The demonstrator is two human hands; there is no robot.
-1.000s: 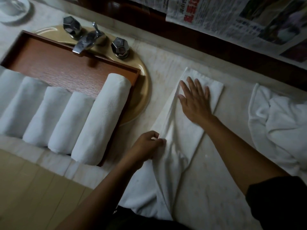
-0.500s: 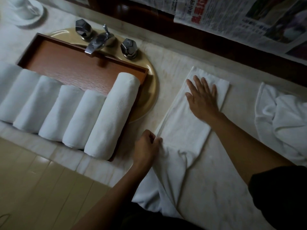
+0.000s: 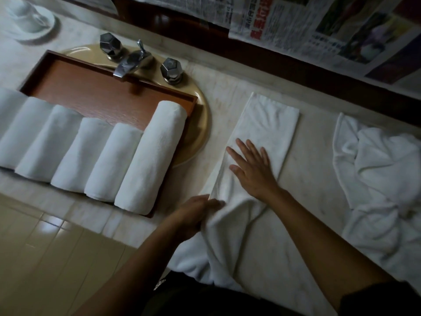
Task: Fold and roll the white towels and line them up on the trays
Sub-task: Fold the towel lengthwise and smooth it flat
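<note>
A long white towel (image 3: 268,124), folded into a narrow strip, lies on the marble counter and hangs over the front edge. My right hand (image 3: 252,169) presses flat on its middle with fingers spread. My left hand (image 3: 196,215) grips the towel's left edge near the counter front. Several rolled white towels (image 3: 150,160) lie side by side on a brown wooden tray (image 3: 95,92) that sits across the sink.
A heap of unfolded white towels (image 3: 373,174) lies at the right of the counter. A chrome tap (image 3: 132,62) with two knobs stands behind the tray. A white cup and saucer (image 3: 29,19) sit at the far left. Newspaper (image 3: 319,26) covers the wall behind.
My right hand has slid back along the towel from its far end to its middle. My left hand has stayed gripping the left edge. The view has shifted left.
</note>
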